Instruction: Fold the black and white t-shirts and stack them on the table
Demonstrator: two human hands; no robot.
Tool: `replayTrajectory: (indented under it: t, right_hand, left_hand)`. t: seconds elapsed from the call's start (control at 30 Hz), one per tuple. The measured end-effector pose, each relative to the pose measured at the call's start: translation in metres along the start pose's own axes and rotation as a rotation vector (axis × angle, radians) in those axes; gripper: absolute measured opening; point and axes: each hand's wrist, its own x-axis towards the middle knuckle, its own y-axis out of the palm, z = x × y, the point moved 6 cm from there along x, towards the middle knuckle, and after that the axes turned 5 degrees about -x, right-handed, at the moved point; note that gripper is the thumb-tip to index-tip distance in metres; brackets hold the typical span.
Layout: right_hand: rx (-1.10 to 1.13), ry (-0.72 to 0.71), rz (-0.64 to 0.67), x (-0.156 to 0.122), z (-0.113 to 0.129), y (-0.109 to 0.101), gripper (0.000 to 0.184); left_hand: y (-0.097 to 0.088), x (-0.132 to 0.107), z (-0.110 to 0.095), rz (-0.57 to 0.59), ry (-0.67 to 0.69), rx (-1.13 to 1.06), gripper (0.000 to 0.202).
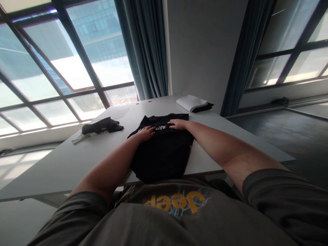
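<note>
A black T-shirt (161, 153) with white lettering on its chest lies spread on the white table, its neckline at the far side and its hem by the near edge. My left hand (147, 132) rests flat on the shirt's upper left part, fingers stretched toward the print. On the upper right part lies my right hand (177, 124), palm down, with its fingers extended at the other end of the lettering. Neither hand grips the cloth. Part of the print is covered by my left fingers.
The white table (102, 164) carries a crumpled black and white garment (102, 126) at the left. Folded white cloth (192, 101) sits over black cloth (203, 108) at the far right. A column (202, 48), curtains (145, 48) and windows stand beyond.
</note>
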Motion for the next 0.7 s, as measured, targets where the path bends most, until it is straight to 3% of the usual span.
replayTrajectory:
  t: [0.7]
  right_hand:
    - [-0.033, 0.000, 0.004, -0.0084, 0.0090, -0.0058, 0.068]
  left_hand:
    - [-0.0023, -0.0051, -0.0051, 0.017, -0.034, -0.013, 0.064]
